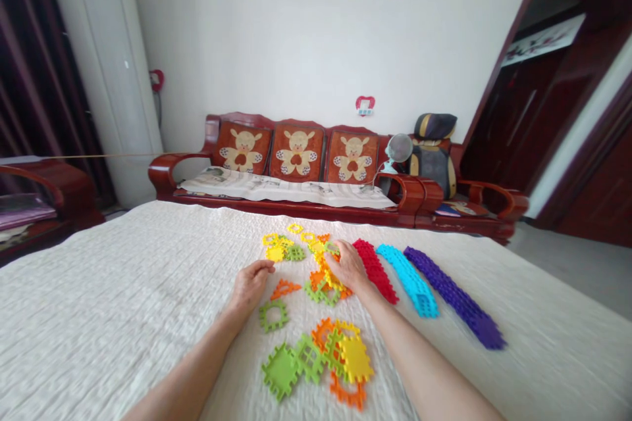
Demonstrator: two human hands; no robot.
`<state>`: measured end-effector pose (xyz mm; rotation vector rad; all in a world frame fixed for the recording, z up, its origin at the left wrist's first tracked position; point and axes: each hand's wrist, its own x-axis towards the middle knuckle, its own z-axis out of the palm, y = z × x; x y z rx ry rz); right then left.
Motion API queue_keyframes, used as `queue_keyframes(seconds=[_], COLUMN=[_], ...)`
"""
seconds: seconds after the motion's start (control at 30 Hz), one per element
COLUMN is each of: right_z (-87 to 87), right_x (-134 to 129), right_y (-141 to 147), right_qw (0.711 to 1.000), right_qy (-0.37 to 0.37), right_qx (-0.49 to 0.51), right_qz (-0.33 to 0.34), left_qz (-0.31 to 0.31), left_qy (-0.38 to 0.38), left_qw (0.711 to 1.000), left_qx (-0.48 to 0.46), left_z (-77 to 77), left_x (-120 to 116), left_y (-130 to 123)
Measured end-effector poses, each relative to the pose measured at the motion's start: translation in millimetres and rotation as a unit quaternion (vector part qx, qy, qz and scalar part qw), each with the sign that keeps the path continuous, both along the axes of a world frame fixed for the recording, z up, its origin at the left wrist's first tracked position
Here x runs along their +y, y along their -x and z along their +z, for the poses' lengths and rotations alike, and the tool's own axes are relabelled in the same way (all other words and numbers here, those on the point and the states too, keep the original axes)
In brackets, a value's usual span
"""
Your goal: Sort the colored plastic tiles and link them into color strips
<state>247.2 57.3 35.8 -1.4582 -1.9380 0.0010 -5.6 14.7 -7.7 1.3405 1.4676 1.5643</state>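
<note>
My left hand hovers low over the bedspread, fingers curled together, with no piece visible at the fingertips. Just beyond it lies a yellow square interlocking piece beside a green piece. My right hand reaches into a heap of yellow, orange and green interlocking plastic pieces, its fingers bent down around one of them; the fingertips are partly hidden. Between my arms lie an orange triangular piece and a green square frame. Nearer me is a pile with a solid green square and a yellow square.
Joined strips in red, light blue and purple lie on the right. A quilted white cover spreads beneath everything. A wooden sofa with bear cushions stands beyond, with a small fan at its right end.
</note>
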Motion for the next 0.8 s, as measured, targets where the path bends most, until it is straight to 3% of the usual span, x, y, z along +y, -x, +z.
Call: queue_keyframes(seconds=[0.13, 0.33, 0.4, 0.5, 0.57, 0.7, 0.8], right_z=[-0.2, 5.3, 8.2, 13.2, 16.9, 20.4, 15.5], right_x=[20.2, 6.9, -3.0, -14.2, -12.7, 21.4, 59.5], right_y=[2.8, 7.2, 10.5, 16.4, 20.2, 27.0, 33.8], right_qw=[0.998, 0.991, 0.991, 0.983, 0.980, 0.996, 0.995], right_qy=[0.034, 0.112, 0.122, 0.110, 0.084, 0.061, 0.095], right_qx=[-0.040, -0.070, -0.052, -0.018, 0.005, 0.015, 0.001], right_qz=[-0.035, -0.023, 0.022, 0.148, 0.180, 0.056, 0.036], left_qz=[-0.002, 0.003, 0.011, 0.041, 0.072, 0.104, 0.111], left_qy=[-0.006, -0.003, 0.005, 0.005, -0.006, -0.024, -0.023], left_qw=[1.000, 1.000, 1.000, 0.998, 0.996, 0.993, 0.992], left_qx=[0.010, -0.009, -0.026, -0.048, -0.048, -0.051, -0.062], left_z=[-2.0, -4.1, -3.8, -2.4, -2.6, -7.5, -10.9], left_x=[1.3, 3.0, 2.5, 0.8, 0.3, 3.1, 5.7], left_y=[0.1, -0.5, -0.4, 1.0, 2.7, 6.1, 7.1])
